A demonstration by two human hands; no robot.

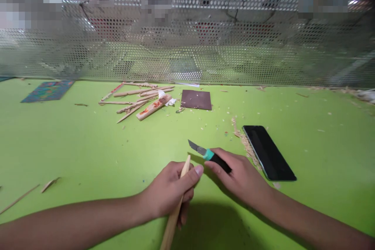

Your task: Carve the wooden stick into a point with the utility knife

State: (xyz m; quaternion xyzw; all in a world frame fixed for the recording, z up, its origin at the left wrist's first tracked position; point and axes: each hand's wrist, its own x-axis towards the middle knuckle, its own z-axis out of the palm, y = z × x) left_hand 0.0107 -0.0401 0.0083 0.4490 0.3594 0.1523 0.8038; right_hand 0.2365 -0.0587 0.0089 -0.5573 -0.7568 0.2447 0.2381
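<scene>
My left hand [175, 187] is closed around a pale wooden stick [173, 220], thumb laid across it. The stick's narrowed tip points up and away from me, and its lower end runs out of the bottom of the view. In my right hand [238, 172] is a utility knife [217, 159] with a black handle and a teal collar. Its bare blade points up and to the left, just beyond the stick's tip and apart from it. The fingers under the knife handle are partly hidden.
A smartphone [269, 152] lies right of my right hand, beside a line of wood shavings [247, 146]. Farther back are several carved sticks [131, 93], a stained wood piece [154, 107], a brown square sheet [196, 99] and a colourful sheet [48, 90]. A perforated metal screen [187, 54] borders the green table [88, 140].
</scene>
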